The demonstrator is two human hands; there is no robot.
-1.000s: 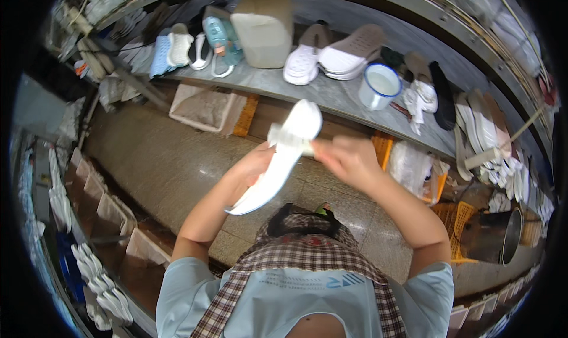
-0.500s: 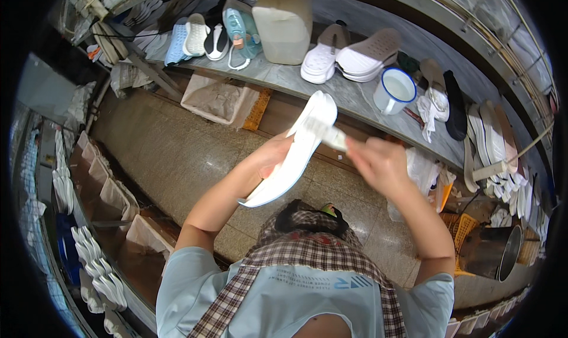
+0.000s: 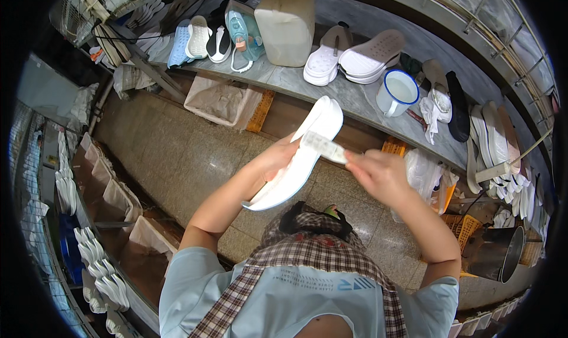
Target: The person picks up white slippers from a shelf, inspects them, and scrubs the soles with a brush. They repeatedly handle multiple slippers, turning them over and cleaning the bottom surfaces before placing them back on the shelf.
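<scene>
A white shoe sole (image 3: 300, 166) is held tilted in front of my body, its inner face toward me. My left hand (image 3: 280, 158) grips it by the left edge, with the fingers partly hidden behind it. In my right hand (image 3: 377, 175) is a pale brush (image 3: 325, 148), pinched at its handle end. The brush head lies over the sole's middle, and the bristles look to be against its inner face.
Along the far shelf (image 3: 272, 77) stand a plastic jerrycan (image 3: 284, 33), pairs of pale soles (image 3: 370, 57) and a white mug with a blue rim (image 3: 397, 93). Lined bins (image 3: 148, 237) stand at the left. A dark metal bucket (image 3: 496, 253) is at the right.
The brush has slid a little down along the sole and is less blurred now. Both hands keep their grips, and the whole view has shifted slightly.
</scene>
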